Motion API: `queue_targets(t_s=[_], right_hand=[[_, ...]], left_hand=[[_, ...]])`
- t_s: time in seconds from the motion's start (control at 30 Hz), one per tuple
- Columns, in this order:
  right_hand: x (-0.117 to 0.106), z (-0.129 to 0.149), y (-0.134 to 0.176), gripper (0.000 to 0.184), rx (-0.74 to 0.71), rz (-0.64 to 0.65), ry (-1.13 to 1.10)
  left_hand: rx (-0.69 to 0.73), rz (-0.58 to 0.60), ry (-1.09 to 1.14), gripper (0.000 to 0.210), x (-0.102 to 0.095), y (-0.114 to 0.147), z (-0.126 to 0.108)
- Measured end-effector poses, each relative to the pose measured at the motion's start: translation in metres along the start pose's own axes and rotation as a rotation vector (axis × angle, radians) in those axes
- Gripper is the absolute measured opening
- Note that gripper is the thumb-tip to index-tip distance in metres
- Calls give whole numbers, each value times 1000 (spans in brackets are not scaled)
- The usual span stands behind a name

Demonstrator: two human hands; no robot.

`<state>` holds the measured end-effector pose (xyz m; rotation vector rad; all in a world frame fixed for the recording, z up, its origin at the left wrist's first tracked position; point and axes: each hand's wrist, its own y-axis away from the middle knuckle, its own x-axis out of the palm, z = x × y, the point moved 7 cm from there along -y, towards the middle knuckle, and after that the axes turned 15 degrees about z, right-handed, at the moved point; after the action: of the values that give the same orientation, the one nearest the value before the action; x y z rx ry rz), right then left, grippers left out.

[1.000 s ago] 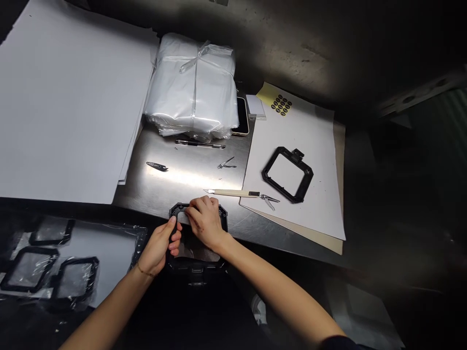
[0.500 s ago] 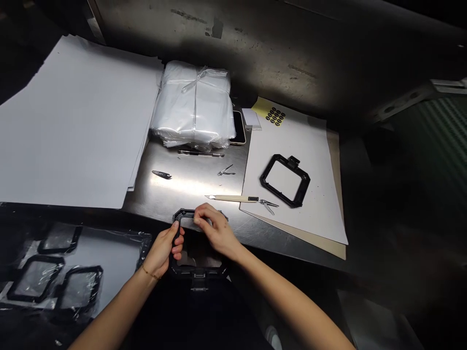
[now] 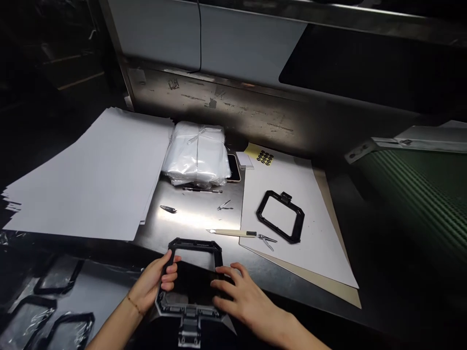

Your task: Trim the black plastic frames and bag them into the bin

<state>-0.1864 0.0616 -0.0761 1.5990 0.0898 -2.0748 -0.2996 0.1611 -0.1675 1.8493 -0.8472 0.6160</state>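
Observation:
My left hand (image 3: 150, 282) is closed around the left side of a black octagonal plastic frame (image 3: 197, 242) at the table's front edge. A hinged clip hangs from the frame's lower bar. My right hand (image 3: 251, 304) lies against the frame's right side, its fingers spread and touching it. Beyond my hands, a cream-handled craft knife (image 3: 233, 233) rests with its handle end on a white sheet, beside silver nippers (image 3: 267, 240). Another black frame (image 3: 280, 216) with a clip lies flat on the white sheet (image 3: 310, 253).
Large paper sheets (image 3: 98, 180) are stacked at left, by a tied bundle of clear bags (image 3: 197, 153). Near it lie a phone (image 3: 234, 169), a pen (image 3: 202, 190), a small dark blade-shaped tool (image 3: 168, 209) and more nippers (image 3: 225, 206). Bagged frames (image 3: 73, 318) lie lower left.
My right hand has moved from the frame's top bar to its right side, and its fingers have spread. The held frame now shows more fully. The camera view has tilted up.

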Motion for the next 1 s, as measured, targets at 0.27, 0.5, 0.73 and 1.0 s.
queue_targets(t_s=[0.27, 0.5, 0.73, 1.0], right_hand=[[-45, 27, 11, 20, -131, -400, 101], [-48, 34, 16, 19, -208, -448, 130], [-69, 32, 5, 25, -257, -425, -44], [-111, 32, -3, 35, -200, 105, -212]], left_hand=[[205, -140, -103, 26, 52, 90, -33], [202, -207, -110, 29, 58, 105, -34], [241, -175, -104, 27, 28, 92, -35], [339, -304, -114, 26, 49, 112, -49]])
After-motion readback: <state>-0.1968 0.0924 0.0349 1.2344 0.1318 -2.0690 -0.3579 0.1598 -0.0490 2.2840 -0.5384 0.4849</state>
